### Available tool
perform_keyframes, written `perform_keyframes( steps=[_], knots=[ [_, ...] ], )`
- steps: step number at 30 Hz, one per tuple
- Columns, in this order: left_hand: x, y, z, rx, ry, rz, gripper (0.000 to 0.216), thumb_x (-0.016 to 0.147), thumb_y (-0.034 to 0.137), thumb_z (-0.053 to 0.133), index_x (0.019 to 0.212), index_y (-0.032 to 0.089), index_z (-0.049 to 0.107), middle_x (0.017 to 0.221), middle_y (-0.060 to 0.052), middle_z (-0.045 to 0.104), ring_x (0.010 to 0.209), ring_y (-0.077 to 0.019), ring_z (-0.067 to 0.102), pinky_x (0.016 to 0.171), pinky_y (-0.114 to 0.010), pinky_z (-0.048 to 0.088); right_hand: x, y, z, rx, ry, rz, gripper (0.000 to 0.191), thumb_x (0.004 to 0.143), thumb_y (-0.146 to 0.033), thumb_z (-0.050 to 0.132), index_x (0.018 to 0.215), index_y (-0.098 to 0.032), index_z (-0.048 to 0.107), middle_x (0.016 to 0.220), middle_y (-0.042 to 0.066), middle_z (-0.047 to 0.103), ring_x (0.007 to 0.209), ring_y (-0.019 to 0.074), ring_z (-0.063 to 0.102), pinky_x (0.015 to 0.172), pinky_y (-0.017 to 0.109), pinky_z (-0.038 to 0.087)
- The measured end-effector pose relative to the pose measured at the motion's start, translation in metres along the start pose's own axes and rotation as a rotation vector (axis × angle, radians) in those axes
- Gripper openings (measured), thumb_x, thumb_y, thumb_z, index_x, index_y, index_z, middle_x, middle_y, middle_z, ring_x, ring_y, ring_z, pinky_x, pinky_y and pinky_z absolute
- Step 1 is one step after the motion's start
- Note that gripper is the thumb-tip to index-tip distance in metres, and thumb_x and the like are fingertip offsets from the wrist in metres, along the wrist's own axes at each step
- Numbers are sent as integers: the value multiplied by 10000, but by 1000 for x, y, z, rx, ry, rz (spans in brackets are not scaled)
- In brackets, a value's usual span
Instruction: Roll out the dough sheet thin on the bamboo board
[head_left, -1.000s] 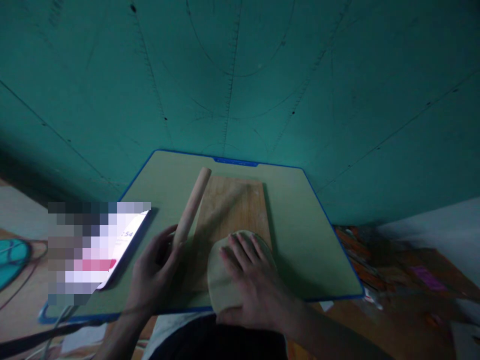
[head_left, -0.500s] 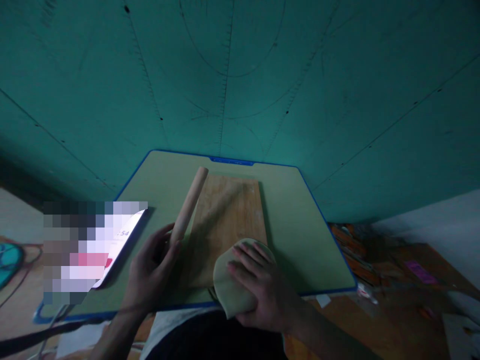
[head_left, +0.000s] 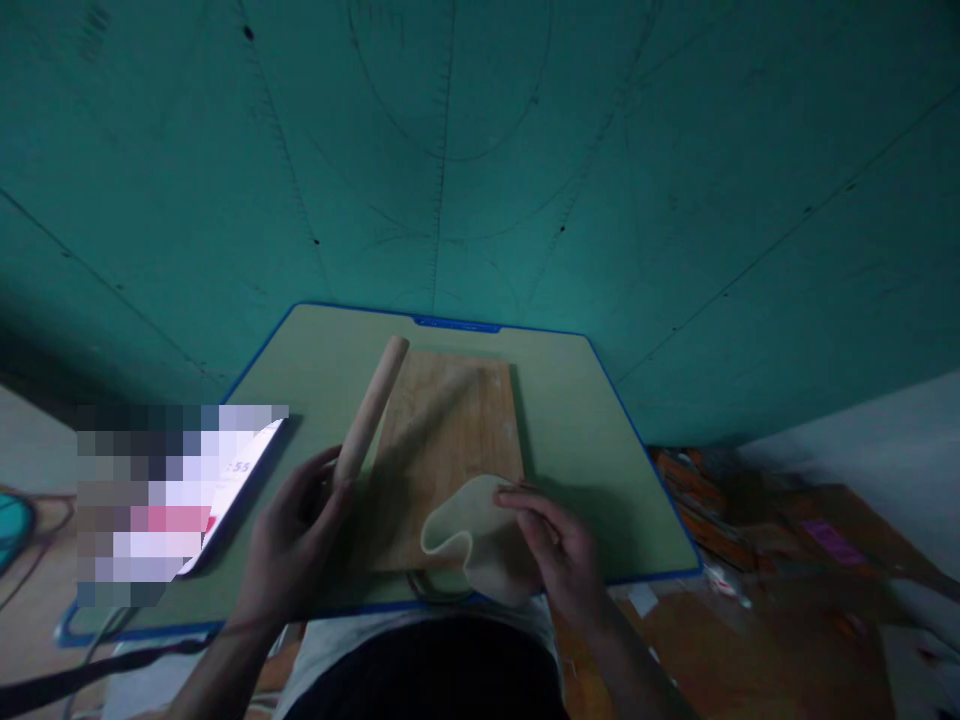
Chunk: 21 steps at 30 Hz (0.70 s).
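My left hand (head_left: 300, 525) is closed round the lower end of a wooden rolling pin (head_left: 373, 405), which slants up and away beside the cutting board. Between the thumb and fingers of my right hand (head_left: 559, 545) is the edge of a flat sheet of dough (head_left: 487, 535). The sheet hangs over the near right corner of the wooden cutting board (head_left: 457, 420), its left side folded into a wave. Its lower part droops past the board's near edge, close to my lap.
The board rests on a small pale green table (head_left: 592, 430) with a blue rim. A lit tablet (head_left: 247, 470), partly pixelated, stands at the left. A green wall (head_left: 480, 180) rises behind the table. Cables and a strap lie at the lower left; wooden furniture (head_left: 840, 540) is at the right.
My right hand has gone from lying flat on the dough to pinching its right edge. The dough has lifted and folded into a wave. My left hand keeps the rolling pin in about the same place.
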<state>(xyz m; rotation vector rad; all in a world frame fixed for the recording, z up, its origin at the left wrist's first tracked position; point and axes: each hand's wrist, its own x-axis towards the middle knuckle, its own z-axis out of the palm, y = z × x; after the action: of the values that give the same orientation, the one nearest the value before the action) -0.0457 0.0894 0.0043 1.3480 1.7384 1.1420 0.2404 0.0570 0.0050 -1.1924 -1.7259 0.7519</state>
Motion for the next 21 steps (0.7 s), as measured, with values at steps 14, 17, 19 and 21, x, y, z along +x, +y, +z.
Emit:
perform_keyframes(
  steps=[14, 17, 19, 21],
  knots=[
    [0, 0, 0, 15, -14, 32, 560, 766, 565, 657, 1173, 182, 668, 1010, -100, 767, 874, -265, 732, 713, -352, 587, -13, -16, -4, -548, -632, -299, 829, 886, -719, 590, 1510, -191, 453, 1618, 143, 397, 1517, 292, 317, 1245, 514, 293],
    [-1, 3, -1, 21, -9, 32, 567, 765, 576, 652, 1170, 180, 670, 1018, -103, 767, 894, -273, 732, 727, -355, 584, 9, -13, -6, -570, -520, -261, 708, 964, -613, 544, 1500, -157, 472, 1599, 178, 415, 1487, 315, 367, 1192, 525, 384],
    [-1, 4, -1, 21, -12, 17, 593, 764, 591, 651, 1188, 177, 665, 1021, -106, 768, 897, -279, 730, 722, -356, 582, 22, -12, -1, -626, -413, -234, 588, 1020, -465, 493, 1488, -109, 488, 1551, 203, 473, 1439, 322, 434, 1155, 520, 432],
    [-2, 3, -1, 18, -10, 7, 608, 762, 609, 650, 1187, 175, 664, 1012, -107, 769, 884, -280, 729, 712, -355, 578, 29, -12, 5, -671, -367, -241, 514, 1027, -373, 477, 1458, -99, 530, 1472, 201, 560, 1377, 319, 502, 1120, 505, 470]
  ],
)
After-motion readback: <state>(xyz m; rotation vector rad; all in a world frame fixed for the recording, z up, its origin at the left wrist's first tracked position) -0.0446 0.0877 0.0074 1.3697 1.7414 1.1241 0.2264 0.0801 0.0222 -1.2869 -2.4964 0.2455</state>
